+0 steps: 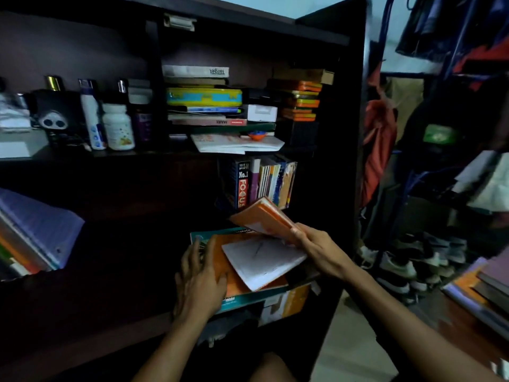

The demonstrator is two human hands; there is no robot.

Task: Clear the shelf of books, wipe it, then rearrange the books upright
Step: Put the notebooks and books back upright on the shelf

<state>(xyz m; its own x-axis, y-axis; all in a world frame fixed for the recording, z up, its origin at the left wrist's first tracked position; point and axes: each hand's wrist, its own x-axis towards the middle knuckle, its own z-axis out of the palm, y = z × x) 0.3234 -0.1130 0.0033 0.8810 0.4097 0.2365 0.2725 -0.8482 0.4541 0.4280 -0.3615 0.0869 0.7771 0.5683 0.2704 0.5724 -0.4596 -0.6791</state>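
While the light stays dim, the dark bookcase (355,111) fills most of the view, its right side panel running top to bottom; beyond it on the right hang clothes (378,139), with a row of shoes (407,267) on the floor below them; at the far left edge a slanted pile of folders (41,230) pokes in, purple on top; up on the higher shelf there is a flat stack of books (205,102), yellow and blue among them, and left of that a cluster of bottles (110,119), a white one at the front; one level down, a short row of upright books (261,181) stands against the right side, a "FOCUS" spine at its left end; and now the action, on the lowest board in view, where a teal book (248,297) lies flat at the bottom of a loose pile, an orange book (237,282) on it, and a white booklet (261,261) lying askew on top; left hand (199,282) is spread flat, fingers straight, pressing on the orange book's left part; right hand (321,250) grasps a thin orange booklet (264,216) by its near edge, tilted up just above the pile, its far corner near the upright row.
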